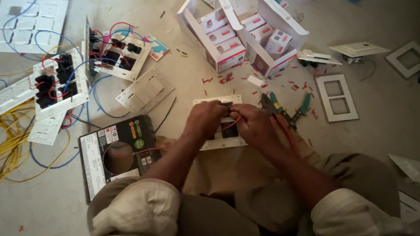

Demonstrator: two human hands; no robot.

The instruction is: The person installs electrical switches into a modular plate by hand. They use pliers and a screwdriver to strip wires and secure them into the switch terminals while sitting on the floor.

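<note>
A white switch plate [215, 144] lies on the floor in front of my knees, with a black switch module [229, 130] set in it. My left hand [204, 119] presses on the plate's left half, fingers curled at the module. My right hand [253, 124] pinches a red wire [234, 123] that runs into the module. The fingertips of both hands meet over the plate and hide most of it. A longer red wire [289, 136] trails along my right forearm.
Green-handled pliers [286, 112] lie just right of my right hand. Open cartons of small boxes [243, 37] stand behind. Wired switch plates [59, 83], blue, red and yellow wire [13, 140] crowd the left. A dark wire-coil box [118, 153] sits by my left knee. Empty frames [337, 97] lie right.
</note>
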